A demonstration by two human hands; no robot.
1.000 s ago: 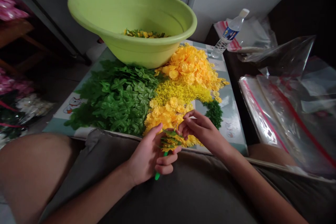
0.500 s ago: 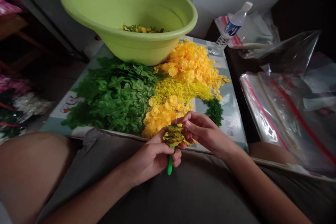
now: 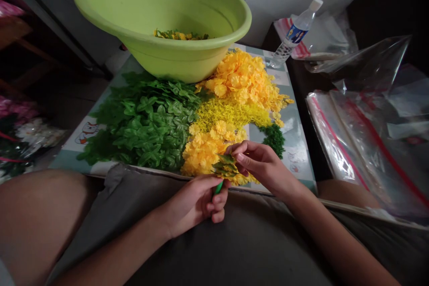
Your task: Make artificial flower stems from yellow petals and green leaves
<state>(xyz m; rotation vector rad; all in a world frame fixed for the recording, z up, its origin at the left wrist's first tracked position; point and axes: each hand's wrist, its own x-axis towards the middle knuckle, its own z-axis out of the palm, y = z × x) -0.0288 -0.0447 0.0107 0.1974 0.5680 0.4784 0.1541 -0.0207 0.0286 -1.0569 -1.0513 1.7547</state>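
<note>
My left hand [image 3: 201, 199] is closed round a green handle [image 3: 218, 186], of which only a short piece shows between the fingers. Just above it sits a small stack of artificial leaves and yellow flowers [image 3: 225, 167]. Fingertips of my right hand [image 3: 259, 163] pinch the upper right side of this stack; what lies under them is hidden. Behind the hands is a heap of yellow-orange artificial flowers [image 3: 201, 149]. Green artificial leaves [image 3: 150, 120] are piled to its left, and small yellow pieces [image 3: 231, 114] lie beyond it.
A large lime-green basin [image 3: 174, 60] stands at the table's back, with yellow and green pieces inside. More orange-yellow flowers [image 3: 246, 76] and dark green bits [image 3: 273, 138] lie right. A water bottle [image 3: 296, 33] stands behind them; clear plastic bags [image 3: 355, 134] lie beside the table [image 3: 298, 143].
The stack and my right hand have shifted slightly up and right from my left hand. The green handle no longer sticks out below the left fingers, which have closed further round it.
</note>
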